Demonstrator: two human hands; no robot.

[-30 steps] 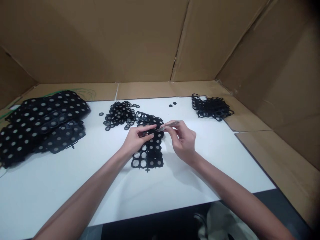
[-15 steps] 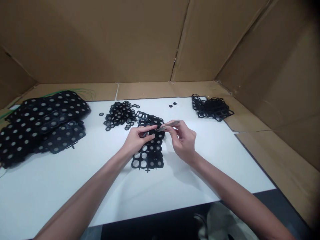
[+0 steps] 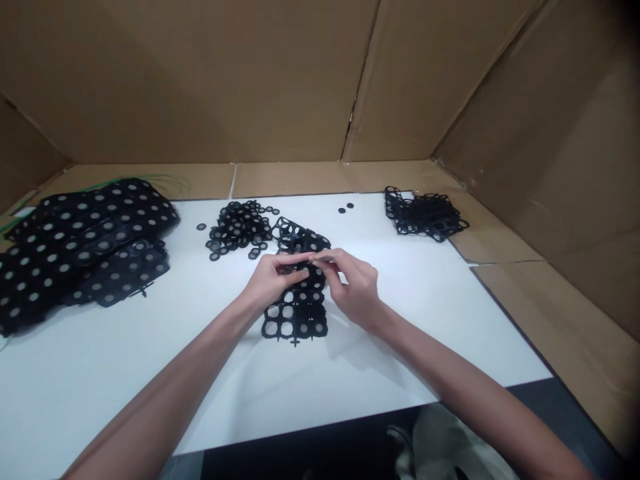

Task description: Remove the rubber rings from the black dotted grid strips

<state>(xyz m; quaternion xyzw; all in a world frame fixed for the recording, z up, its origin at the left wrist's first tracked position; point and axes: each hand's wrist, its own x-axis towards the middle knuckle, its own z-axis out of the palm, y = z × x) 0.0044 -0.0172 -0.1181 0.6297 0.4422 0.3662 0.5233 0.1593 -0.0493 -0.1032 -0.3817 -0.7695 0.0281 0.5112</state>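
Right in the middle of the white surface, a black ring-lattice sheet, light, floppy-looking, best held by its webbing, with the left hand fingers closed on it, the right hand fingers pinched together just beside them!

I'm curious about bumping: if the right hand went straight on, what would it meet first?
The right hand would probably meet the left hand's fingers first, just above the black ring-grid sheet, though depth is hard to judge here.
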